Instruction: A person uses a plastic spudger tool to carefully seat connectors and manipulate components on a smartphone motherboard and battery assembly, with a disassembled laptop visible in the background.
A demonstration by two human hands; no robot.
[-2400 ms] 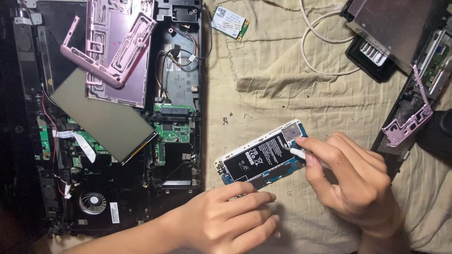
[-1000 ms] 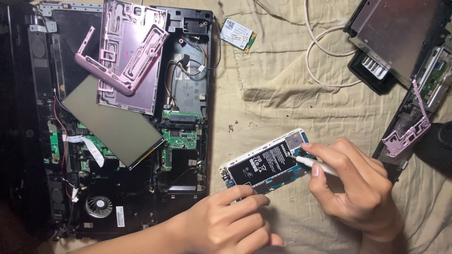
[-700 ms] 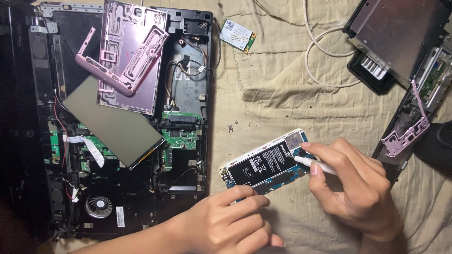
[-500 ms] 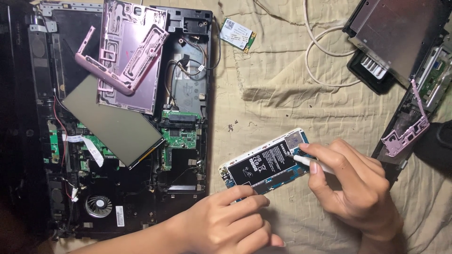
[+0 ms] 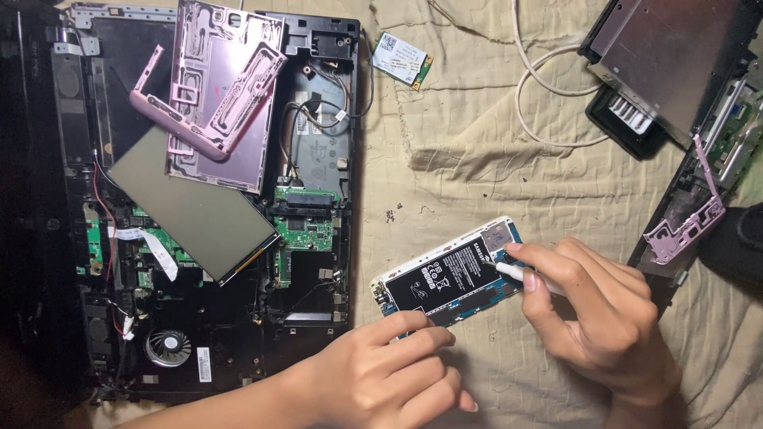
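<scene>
**Opened phone: tool applied at the upper board**

The phone (image 5: 449,274) lies back-off on the cloth (image 5: 477,171), near centre, tilted with its far-right end raised in the frame. Its black battery fills the middle; blue board edges show around it.

The left hand (image 5: 389,381) rests at the phone's near-left edge. Its fingers are curled, the fingertips pressing the near rim to steady the body; they do not enclose it.

The right hand (image 5: 596,318) is closed around a thin white tool (image 5: 513,272), pinched between thumb and forefinger. The tool tip touches the board just right of the battery, below a small silver shield at the far-right corner.

Judged step: work on a part or connector at the board beside the battery, with the phone braced. The next move appears to call for light, controlled force at the tip, with steady pressure from the left hand so that the phone does not slide on the soft cloth.

Left of the phone lies an open laptop chassis (image 5: 207,238) with a fan at its near end, a grey panel and a pink frame (image 5: 218,87) on top. A small card (image 5: 403,57) lies far centre. A white cable (image 5: 540,95) loops at far right beside a metal drive (image 5: 668,56).
</scene>
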